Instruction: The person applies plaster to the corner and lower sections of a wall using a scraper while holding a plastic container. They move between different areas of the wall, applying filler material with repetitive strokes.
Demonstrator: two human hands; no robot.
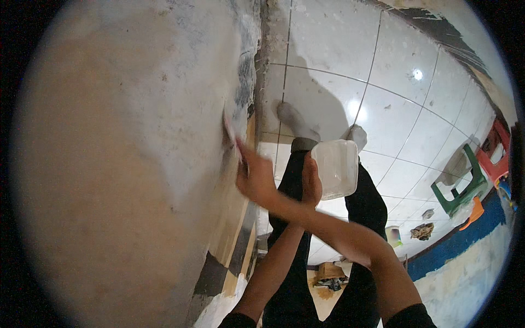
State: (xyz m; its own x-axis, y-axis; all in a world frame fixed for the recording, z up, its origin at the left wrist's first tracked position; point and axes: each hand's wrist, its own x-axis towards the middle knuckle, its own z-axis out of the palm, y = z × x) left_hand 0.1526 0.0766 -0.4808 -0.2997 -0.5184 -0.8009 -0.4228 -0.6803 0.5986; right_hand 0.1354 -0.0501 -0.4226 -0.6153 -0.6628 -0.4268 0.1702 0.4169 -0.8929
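Your right hand (pixel 255 176), near the middle of the frame, has its fingers closed on a thin tool (pixel 230 129), which is blurred. This tool is at the wall (pixel 158 109) on the left side of the frame; I cannot tell if it is touching. Your left hand (pixel 311 180) is gripping the left side of a whitish plastic container (pixel 340 191), right of the centre, under your crossed forearms' upper end
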